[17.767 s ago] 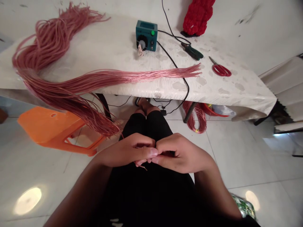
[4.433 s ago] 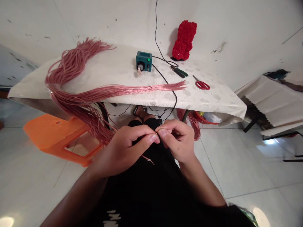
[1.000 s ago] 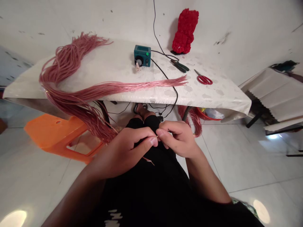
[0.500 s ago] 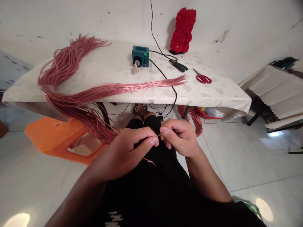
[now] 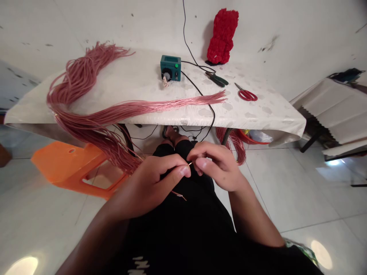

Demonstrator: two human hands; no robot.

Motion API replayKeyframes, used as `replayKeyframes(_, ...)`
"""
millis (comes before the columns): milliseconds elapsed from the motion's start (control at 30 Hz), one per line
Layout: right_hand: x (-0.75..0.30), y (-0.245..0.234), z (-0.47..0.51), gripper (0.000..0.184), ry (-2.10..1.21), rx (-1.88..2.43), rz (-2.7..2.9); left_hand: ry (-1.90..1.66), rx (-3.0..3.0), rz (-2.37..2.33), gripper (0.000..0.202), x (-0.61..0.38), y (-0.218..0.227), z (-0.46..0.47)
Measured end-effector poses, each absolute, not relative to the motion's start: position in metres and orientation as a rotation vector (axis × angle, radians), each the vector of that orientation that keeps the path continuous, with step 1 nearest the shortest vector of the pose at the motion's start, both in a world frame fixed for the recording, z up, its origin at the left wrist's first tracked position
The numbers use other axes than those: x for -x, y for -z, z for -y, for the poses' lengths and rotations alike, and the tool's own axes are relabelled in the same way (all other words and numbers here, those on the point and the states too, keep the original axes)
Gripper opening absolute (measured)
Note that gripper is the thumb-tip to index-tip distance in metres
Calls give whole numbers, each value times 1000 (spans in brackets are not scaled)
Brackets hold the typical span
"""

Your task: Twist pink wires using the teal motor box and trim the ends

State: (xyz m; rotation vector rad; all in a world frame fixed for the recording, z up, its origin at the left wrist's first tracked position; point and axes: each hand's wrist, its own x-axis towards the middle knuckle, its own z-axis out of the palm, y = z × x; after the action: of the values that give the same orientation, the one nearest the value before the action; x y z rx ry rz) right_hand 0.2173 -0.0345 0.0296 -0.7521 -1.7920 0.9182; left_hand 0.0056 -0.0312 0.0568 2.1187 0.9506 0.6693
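My left hand (image 5: 149,187) and my right hand (image 5: 218,168) meet over my lap and black clothing. A thin pink wire (image 5: 179,195) passes through my left fingers, and a short tail sticks out below them. Its fine metal tip (image 5: 190,163) reaches from my left thumb toward my right hand. My right thumb and forefinger close around that tip, with a small gap showing between them.
A long bundle of pink wires (image 5: 77,76) lies on the mottled white tablecloth (image 5: 252,114) and hangs off its left edge. Also on the table are a teal control box (image 5: 170,68), black cable, green pliers (image 5: 217,79) and red scissors (image 5: 246,95). An orange plastic stool (image 5: 71,164) stands at left.
Since the frame half a second ago, my right hand has shifted slightly left and its fingers have spread a little around the wire tip. My left hand has barely moved.
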Motion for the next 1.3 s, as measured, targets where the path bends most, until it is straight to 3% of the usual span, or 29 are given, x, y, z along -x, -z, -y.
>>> replayKeyframes(300, -213, -31, 39, 10, -741, 802, 1882, -574, -2101, -976, 23, -3, -52, 32)
replayKeyframes(1300, -212, -33, 40, 12, -645, 868, 1907, -547, -2064, -1051, 22, -5, -50, 29)
